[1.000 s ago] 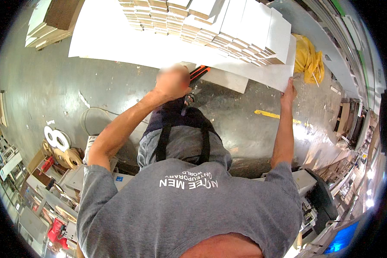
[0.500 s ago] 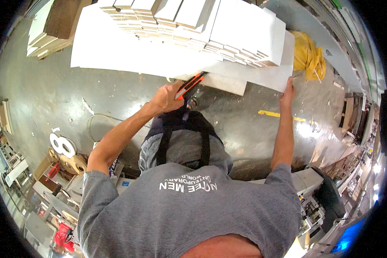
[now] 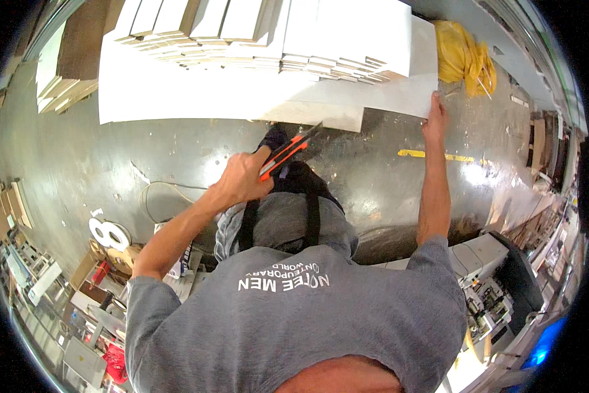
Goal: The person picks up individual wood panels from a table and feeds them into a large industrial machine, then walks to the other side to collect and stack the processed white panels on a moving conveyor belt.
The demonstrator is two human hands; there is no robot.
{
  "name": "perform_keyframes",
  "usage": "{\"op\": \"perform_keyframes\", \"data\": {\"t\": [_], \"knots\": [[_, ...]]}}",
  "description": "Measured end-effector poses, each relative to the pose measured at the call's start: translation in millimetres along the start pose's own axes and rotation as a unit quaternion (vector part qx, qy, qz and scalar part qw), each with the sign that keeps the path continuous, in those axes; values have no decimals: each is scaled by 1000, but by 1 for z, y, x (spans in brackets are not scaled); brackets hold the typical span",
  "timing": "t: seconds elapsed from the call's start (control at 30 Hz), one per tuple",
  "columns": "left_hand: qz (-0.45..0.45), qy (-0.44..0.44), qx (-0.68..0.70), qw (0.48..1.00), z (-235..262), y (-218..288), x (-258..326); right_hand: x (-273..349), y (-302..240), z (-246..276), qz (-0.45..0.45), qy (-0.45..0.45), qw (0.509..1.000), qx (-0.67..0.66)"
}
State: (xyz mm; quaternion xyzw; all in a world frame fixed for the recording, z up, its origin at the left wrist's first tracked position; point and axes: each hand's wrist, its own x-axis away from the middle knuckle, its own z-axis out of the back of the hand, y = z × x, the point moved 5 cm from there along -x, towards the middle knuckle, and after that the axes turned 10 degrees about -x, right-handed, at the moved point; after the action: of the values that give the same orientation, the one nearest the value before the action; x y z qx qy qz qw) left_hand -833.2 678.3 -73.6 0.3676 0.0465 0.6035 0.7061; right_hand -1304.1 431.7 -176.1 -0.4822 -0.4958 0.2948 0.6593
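Observation:
My left hand point(image 3: 247, 177) is closed round an orange and black utility knife point(image 3: 284, 157), its dark blade pointing up and to the right. The blade tip lies close to the near edge of a large white sheet point(image 3: 176, 98). My right hand point(image 3: 436, 116) grips the sheet's near right corner, the fingers partly hidden at its edge. Stacked white boards point(image 3: 347, 39) with bare cut edges rest on top of the sheet. Under the sheet's near edge, a paler strip of board point(image 3: 343, 118) sticks out.
A yellow plastic bag point(image 3: 464, 56) lies on the floor beyond the right corner. More boards point(image 3: 72, 65) stand piled at the far left. Behind me are a machine point(image 3: 491, 314) on the right and white rings point(image 3: 109, 234) on the left. A yellow line point(image 3: 435, 155) marks the floor.
My left hand has drawn the knife back toward my body, away from the sheet's edge. My right hand still holds the corner. The view has shifted slightly.

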Motion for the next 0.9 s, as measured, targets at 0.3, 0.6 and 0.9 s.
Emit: {"op": "perform_keyframes", "data": {"t": [0.3,0.6,0.9], "knots": [[-74,28,-105,991,-13,16,-89,-1,19,2,8,13,999,-49],[62,4,-54,997,-28,21,-82,-11,16,17,67,42,995,-59],[104,-16,-26,994,-35,12,-79,4,11,4,27,-35,999,-6]]}}
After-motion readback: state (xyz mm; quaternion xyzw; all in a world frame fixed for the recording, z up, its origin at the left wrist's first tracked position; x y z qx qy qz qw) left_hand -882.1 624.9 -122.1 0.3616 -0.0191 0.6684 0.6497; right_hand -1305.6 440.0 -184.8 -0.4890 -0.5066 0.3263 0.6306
